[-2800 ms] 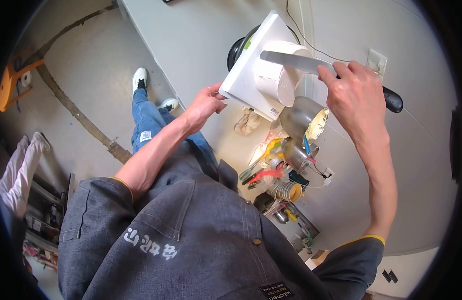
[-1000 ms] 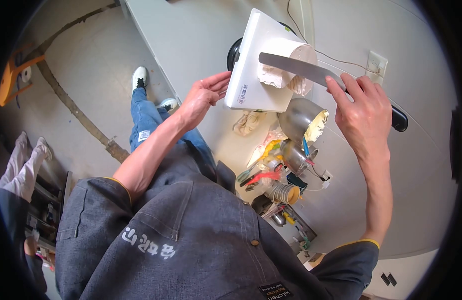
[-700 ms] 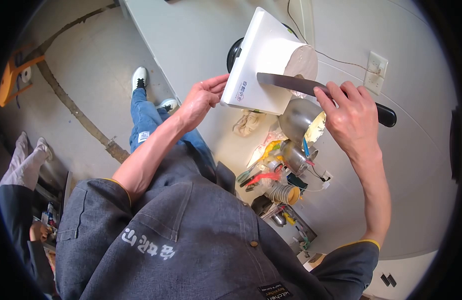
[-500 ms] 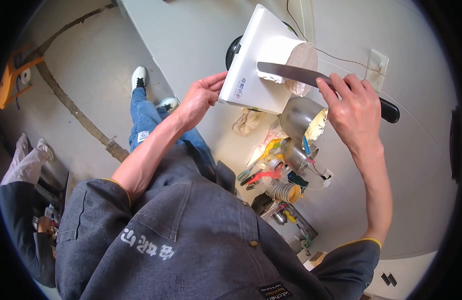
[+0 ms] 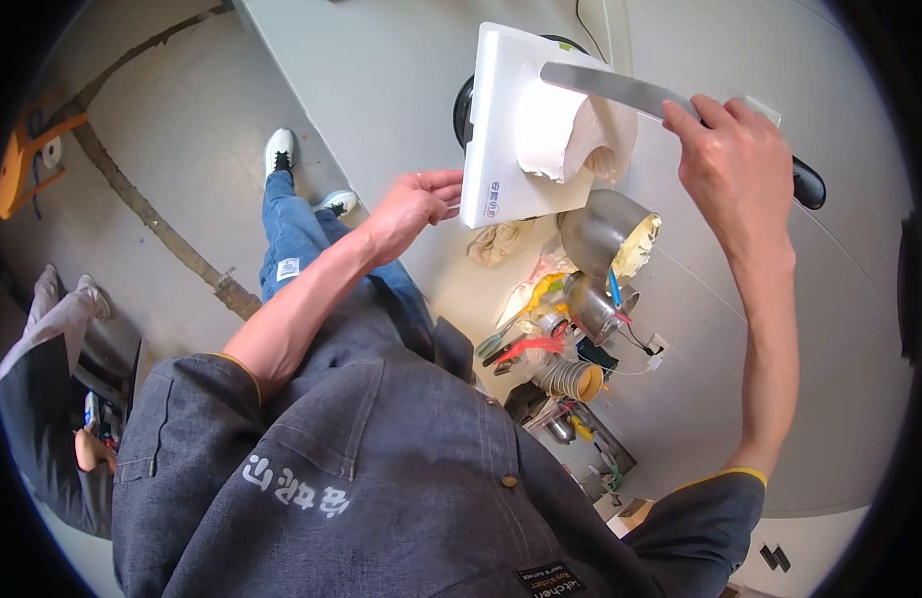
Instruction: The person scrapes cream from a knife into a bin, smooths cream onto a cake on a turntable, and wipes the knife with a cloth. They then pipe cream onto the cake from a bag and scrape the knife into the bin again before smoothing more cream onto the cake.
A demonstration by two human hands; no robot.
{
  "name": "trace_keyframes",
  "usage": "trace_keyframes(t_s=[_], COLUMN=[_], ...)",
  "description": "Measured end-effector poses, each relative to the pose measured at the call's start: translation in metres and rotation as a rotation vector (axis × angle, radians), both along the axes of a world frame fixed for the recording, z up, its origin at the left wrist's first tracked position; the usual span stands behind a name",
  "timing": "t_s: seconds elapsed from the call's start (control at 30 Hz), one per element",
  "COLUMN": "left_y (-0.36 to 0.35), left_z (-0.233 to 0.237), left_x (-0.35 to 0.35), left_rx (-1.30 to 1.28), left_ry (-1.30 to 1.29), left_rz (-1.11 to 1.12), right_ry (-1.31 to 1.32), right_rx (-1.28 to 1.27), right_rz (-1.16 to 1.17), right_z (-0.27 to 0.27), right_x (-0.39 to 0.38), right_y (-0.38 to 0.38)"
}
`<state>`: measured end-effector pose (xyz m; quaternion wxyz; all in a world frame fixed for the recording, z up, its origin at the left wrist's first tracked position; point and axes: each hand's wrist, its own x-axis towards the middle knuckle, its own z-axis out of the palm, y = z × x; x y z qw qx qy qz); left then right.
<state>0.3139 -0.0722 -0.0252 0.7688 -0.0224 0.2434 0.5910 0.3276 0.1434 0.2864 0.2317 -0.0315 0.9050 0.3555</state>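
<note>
Left hand [image 5: 411,204]: half open, fingertips at the board's near corner, gripping nothing.
Board [image 5: 493,130]: white, on the tabletop [image 5: 381,80].
Cake [image 5: 556,135]: frosted white, on the board.
Spatula [image 5: 620,90]: blade against the cake.
Right hand [image 5: 740,159]: closed on the spatula handle.

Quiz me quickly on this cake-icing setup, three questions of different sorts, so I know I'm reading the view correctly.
1. True or false: the right hand grips the long metal spatula with a black handle.
2. Where does the white frosted cake stand? A) on the white square board B) in a sink C) on a stove
3. Which hand reaches to the board's near corner, fingers spread?

Key: 1 true; 2 A; 3 the left hand.
</note>
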Motion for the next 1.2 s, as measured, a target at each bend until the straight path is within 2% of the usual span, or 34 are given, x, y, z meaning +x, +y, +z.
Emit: trace_keyframes(t_s=[0.13, 0.23, 0.3, 0.43, 0.73, 0.83, 0.93, 0.97, 1.07, 1.1, 1.2], left_y=[0.0, 0.002, 0.003, 0.0, -0.002, -0.003, -0.003, -0.004, -0.003, -0.003, 0.004], left_z=[0.012, 0.008, 0.005, 0.007, 0.003, -0.001, 0.001, -0.013, -0.016, -0.019, -0.017], left_x=[-0.004, -0.007, -0.009, -0.009, -0.005, 0.005, 0.01, 0.026, 0.021, 0.014, -0.003], left_rx=[-0.072, -0.032, -0.019, -0.021, -0.027, 0.017, 0.098, 0.075, -0.047, -0.058, 0.011], left_ry=[0.078, 0.097, 0.096, 0.081, 0.09, -0.006, -0.003, 0.034, 0.151, 0.097, 0.121], left_rz=[-0.038, 0.137, 0.144, 0.132, -0.082, -0.146, -0.252, -0.293, -0.167, -0.018, 0.115], right_ry=[0.028, 0.015, 0.015, -0.039, -0.063, 0.016, 0.0, -0.004, -0.018, -0.028, -0.02], right_rx=[-0.056, -0.15, -0.202, -0.22, -0.105, -0.158, -0.131, -0.124, -0.099, -0.087, -0.086], right_rz=[-0.022, 0.019, 0.079, 0.052, 0.007, 0.081, 0.031, 0.026, 0.006, -0.01, -0.027], right_z=[0.008, 0.014, 0.012, 0.006, 0.0, -0.003, -0.005, -0.005, -0.005, -0.004, -0.002], right_x=[-0.005, 0.001, 0.01, 0.023, 0.023, 0.012, 0.006, 0.005, 0.002, 0.003, 0.006], right_y=[-0.004, -0.023, -0.035, -0.047, -0.034, -0.033, -0.031, -0.031, -0.032, -0.032, -0.03])
